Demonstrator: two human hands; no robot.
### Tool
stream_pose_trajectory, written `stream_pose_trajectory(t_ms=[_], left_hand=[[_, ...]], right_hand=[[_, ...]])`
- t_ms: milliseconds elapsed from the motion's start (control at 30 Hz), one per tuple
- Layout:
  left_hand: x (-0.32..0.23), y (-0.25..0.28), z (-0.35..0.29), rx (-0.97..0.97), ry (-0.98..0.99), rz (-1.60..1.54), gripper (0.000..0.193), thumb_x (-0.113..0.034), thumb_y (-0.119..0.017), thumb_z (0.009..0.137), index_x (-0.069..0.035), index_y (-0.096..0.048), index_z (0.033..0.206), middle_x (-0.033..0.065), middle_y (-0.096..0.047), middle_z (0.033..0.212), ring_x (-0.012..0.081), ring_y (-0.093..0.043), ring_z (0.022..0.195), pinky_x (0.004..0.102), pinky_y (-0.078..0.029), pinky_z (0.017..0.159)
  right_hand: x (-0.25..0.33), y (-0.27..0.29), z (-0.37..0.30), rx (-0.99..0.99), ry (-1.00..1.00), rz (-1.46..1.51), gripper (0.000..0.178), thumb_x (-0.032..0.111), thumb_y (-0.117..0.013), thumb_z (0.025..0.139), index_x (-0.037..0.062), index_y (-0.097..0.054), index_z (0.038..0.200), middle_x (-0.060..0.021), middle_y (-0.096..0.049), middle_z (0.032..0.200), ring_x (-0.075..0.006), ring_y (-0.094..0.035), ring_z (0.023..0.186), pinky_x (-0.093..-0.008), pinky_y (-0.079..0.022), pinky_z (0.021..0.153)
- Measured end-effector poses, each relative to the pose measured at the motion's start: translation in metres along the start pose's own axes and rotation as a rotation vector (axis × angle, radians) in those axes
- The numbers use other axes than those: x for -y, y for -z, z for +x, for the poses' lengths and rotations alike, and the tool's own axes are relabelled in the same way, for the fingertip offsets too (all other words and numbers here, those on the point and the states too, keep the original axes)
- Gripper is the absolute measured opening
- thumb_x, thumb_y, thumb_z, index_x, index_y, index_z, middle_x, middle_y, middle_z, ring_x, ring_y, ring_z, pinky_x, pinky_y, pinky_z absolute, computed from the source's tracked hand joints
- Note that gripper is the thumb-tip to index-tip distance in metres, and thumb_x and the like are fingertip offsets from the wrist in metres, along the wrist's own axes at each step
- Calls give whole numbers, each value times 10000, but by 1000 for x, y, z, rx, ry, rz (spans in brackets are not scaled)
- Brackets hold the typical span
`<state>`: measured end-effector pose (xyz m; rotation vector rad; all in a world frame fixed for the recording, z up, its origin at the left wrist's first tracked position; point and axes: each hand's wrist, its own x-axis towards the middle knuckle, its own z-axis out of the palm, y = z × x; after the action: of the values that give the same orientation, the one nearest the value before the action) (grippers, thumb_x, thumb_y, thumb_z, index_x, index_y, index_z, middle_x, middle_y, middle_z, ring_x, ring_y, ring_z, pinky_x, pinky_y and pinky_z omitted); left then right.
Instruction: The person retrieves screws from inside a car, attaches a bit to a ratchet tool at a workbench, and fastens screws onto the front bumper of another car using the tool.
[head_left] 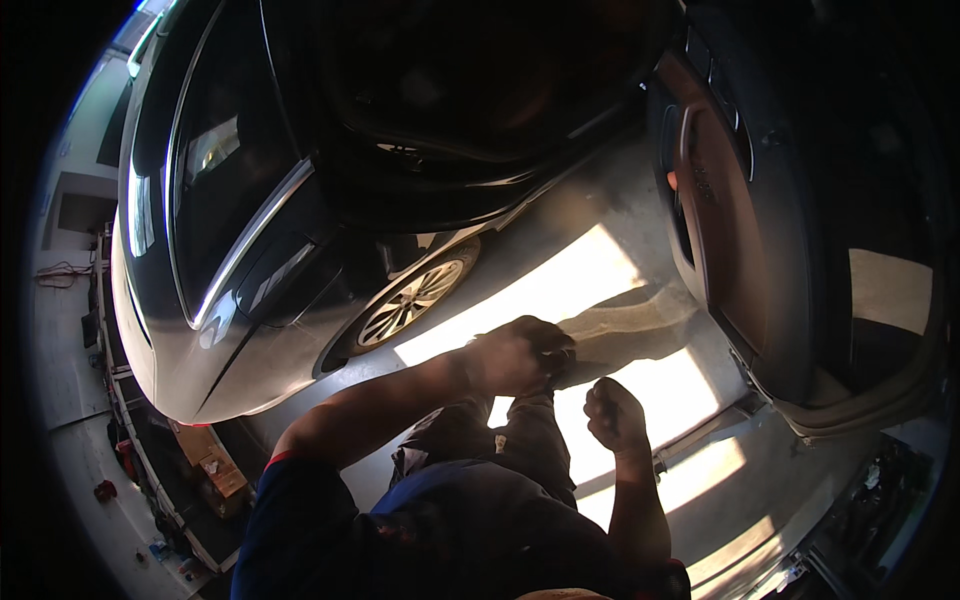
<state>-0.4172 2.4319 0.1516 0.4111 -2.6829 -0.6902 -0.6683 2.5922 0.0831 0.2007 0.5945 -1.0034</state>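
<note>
My left hand (515, 357) reaches across in front of my body with its fingers bent, slightly smeared by motion. Dark shadow lies at its fingertips, and whatever it may hold is hidden. My right hand (614, 415) is raised a little lower and to the right, apart from the left, its fingers curled into a fist. Nothing can be made out inside it. Both hands hang in the air above the sunlit floor (690, 400). Beyond them stands a dark car (285, 290) with an opening at its side, its spoked wheel (412, 302) nearest my left hand.
An open car door (735, 230) with a brown inner panel stands to the right. A workbench or shelf (150, 470) with a cardboard box (226, 480) on it runs along the left. Dark equipment (880, 500) sits at the lower right.
</note>
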Motion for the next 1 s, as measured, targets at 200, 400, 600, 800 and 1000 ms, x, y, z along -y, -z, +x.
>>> stream_pose_trajectory(t_ms=[200, 400, 600, 800, 1000], left_hand=[[-206, 87, 214, -597, -761, -33, 350, -231, -626, 898, -136, -653, 1233, 76, -601, 1322, 304, -484, 1347, 562, -345, 1161], [-285, 100, 320, -555, -678, 403, 580, -499, -450, 968, -108, -560, 1381, 114, -455, 1515, 328, -304, 1478, 626, -29, 1227], [-268, 52, 366, -175, -535, 632, 526, -463, -402, 961, -118, -722, 1197, 80, -614, 1350, 267, -392, 1413, 555, 18, 1235], [-273, 54, 362, -316, -546, 640, 375, -365, -522, 885, -126, -798, 969, 67, -701, 1163, 262, -502, 1257, 426, -293, 1068], [-236, 87, 319, -380, -448, 571, 317, -447, -610, 830, -172, -762, 791, -14, -670, 927, 198, -509, 1075, 373, -341, 951]], right_hand=[[8, 35, -64, 141, 201, -41, 234, 270, -504, 1039, 50, -573, 1002, -27, -557, 788, -107, -492, 599, -214, -373, 434], [-19, -16, -131, -130, 321, -233, 191, 217, -524, 1025, 80, -539, 893, 12, -520, 743, -106, -508, 616, -221, -370, 428], [-107, 106, -220, -446, 740, -561, 143, 149, -473, 1007, 91, -537, 893, -12, -469, 723, -137, -449, 618, -254, -363, 448], [-150, 39, -269, -223, 876, 558, 197, 201, -408, 1049, 115, -491, 892, 11, -365, 674, -103, -317, 506, -226, -258, 370], [-116, 75, -263, -622, 1250, 73, 188, 121, -445, 1022, 106, -469, 836, 0, -394, 698, -109, -387, 595, -248, -343, 507]])
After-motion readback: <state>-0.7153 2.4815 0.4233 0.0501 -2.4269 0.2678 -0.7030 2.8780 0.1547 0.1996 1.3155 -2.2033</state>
